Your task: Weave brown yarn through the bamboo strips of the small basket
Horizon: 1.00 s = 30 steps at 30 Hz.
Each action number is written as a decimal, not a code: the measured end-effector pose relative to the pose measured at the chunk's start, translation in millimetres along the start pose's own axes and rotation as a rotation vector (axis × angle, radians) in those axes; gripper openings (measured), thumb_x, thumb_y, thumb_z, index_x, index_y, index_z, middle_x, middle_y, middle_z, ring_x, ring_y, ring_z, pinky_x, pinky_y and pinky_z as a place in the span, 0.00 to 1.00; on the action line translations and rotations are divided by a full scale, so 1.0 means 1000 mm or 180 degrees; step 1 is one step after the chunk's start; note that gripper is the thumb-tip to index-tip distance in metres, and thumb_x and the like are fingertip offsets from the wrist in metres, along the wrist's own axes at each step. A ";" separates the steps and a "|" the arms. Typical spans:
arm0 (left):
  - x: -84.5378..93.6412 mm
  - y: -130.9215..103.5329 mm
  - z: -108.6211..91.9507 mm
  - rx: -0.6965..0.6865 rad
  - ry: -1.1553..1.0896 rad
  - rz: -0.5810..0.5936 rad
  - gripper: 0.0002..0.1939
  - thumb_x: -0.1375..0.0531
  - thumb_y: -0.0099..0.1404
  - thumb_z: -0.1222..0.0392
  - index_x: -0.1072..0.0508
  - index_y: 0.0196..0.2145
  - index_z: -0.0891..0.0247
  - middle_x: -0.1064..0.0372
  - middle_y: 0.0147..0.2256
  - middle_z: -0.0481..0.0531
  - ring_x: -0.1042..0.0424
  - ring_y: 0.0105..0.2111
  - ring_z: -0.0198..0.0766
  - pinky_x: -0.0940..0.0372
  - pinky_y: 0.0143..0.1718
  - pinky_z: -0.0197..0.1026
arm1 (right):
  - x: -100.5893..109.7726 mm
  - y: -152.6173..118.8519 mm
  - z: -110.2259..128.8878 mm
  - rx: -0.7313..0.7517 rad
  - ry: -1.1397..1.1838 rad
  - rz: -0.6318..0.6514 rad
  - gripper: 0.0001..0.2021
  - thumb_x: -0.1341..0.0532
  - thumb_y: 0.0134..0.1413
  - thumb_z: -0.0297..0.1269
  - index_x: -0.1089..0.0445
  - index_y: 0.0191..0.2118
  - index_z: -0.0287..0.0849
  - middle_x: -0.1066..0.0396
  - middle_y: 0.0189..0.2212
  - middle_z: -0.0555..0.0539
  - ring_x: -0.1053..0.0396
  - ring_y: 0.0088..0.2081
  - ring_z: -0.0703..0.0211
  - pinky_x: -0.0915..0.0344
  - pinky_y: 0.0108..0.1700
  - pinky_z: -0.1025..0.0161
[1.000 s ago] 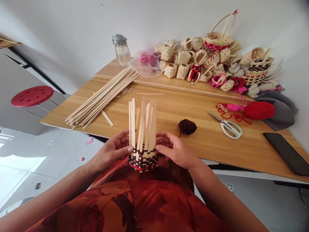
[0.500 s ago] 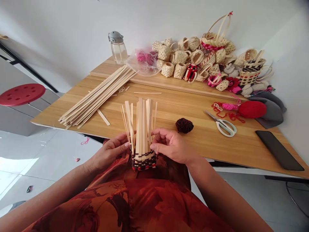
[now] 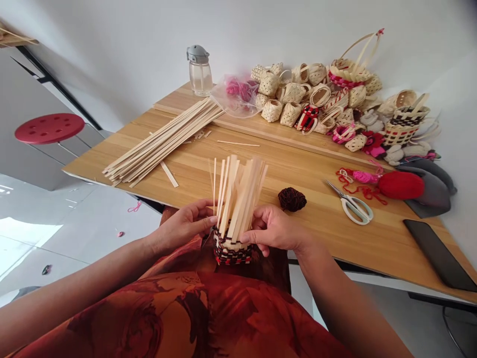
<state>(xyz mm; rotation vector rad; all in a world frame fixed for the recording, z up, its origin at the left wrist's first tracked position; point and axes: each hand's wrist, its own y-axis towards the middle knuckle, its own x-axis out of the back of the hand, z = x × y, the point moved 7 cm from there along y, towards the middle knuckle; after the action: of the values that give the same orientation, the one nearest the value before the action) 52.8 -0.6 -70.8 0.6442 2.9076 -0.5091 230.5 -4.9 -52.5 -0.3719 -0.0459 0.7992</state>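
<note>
A partly woven basket [image 3: 233, 251] rests on my lap, dark brown and red strands around its base and long pale strips standing up from it. My left hand [image 3: 194, 219] pinches its left rim between thumb and fingers. On the right side, my right hand [image 3: 274, 229] grips the rim, thumb across the front of the strips and fingers behind, partly hidden. A ball of dark brown yarn [image 3: 292, 199] lies on the table just beyond my right hand.
On the wooden table [image 3: 208, 174] lie a bundle of pale strips [image 3: 164, 141], scissors [image 3: 352, 204], red yarn [image 3: 400, 185] and a black phone [image 3: 439, 254]. Small woven baskets [image 3: 292, 93] are piled along the wall near a bottle [image 3: 200, 72]. A red stool [image 3: 50, 127] stands left.
The view has shifted, so the table things appear farther right. The basket has turned a little and its upright strips now lean right. Both hands stay on its rim.
</note>
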 end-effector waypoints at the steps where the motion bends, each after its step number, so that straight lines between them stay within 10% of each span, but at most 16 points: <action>1: -0.001 0.001 -0.001 -0.0048 0.0059 0.0000 0.23 0.32 0.63 0.53 0.28 0.54 0.61 0.22 0.39 0.55 0.24 0.36 0.40 0.32 0.35 0.38 | 0.000 0.000 0.000 -0.0008 -0.0028 0.0041 0.18 0.27 0.49 0.44 0.24 0.40 0.36 0.25 0.23 0.51 0.35 0.14 0.70 0.36 0.16 0.72; 7: -0.003 0.008 -0.007 -0.0404 0.0490 -0.0082 0.24 0.35 0.66 0.54 0.32 0.58 0.60 0.24 0.35 0.52 0.25 0.32 0.38 0.33 0.32 0.37 | -0.002 -0.003 -0.004 -0.0224 0.0008 0.0245 0.17 0.27 0.49 0.44 0.23 0.40 0.36 0.26 0.22 0.52 0.34 0.14 0.69 0.36 0.15 0.73; 13: 0.004 -0.009 -0.045 -0.1110 0.0975 -0.1113 0.16 0.35 0.64 0.56 0.24 0.48 0.61 0.25 0.41 0.52 0.30 0.31 0.34 0.34 0.29 0.35 | 0.001 -0.001 -0.009 -0.0178 0.0173 -0.0184 0.14 0.28 0.48 0.43 0.24 0.34 0.36 0.31 0.16 0.55 0.38 0.12 0.70 0.39 0.13 0.74; 18: -0.020 -0.006 -0.051 -0.0822 0.1291 -0.0179 0.16 0.36 0.65 0.56 0.21 0.50 0.62 0.22 0.34 0.51 0.28 0.30 0.36 0.34 0.30 0.36 | 0.000 0.000 -0.010 -0.0248 0.0282 -0.0348 0.16 0.27 0.46 0.43 0.23 0.37 0.36 0.32 0.15 0.56 0.41 0.11 0.70 0.40 0.12 0.73; 30: -0.037 0.008 -0.052 -0.0081 0.0912 0.0176 0.18 0.31 0.56 0.61 0.34 0.41 0.58 0.24 0.27 0.44 0.31 0.14 0.32 0.39 0.13 0.32 | 0.000 -0.002 -0.013 -0.0263 0.0044 -0.0416 0.17 0.28 0.48 0.47 0.25 0.33 0.37 0.33 0.13 0.55 0.37 0.12 0.68 0.43 0.14 0.73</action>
<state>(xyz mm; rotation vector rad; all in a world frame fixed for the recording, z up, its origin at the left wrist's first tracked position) 87.3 10.6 -17.3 0.8563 3.1430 -0.4021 233.9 -10.0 -64.1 -0.4480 -0.0897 0.6669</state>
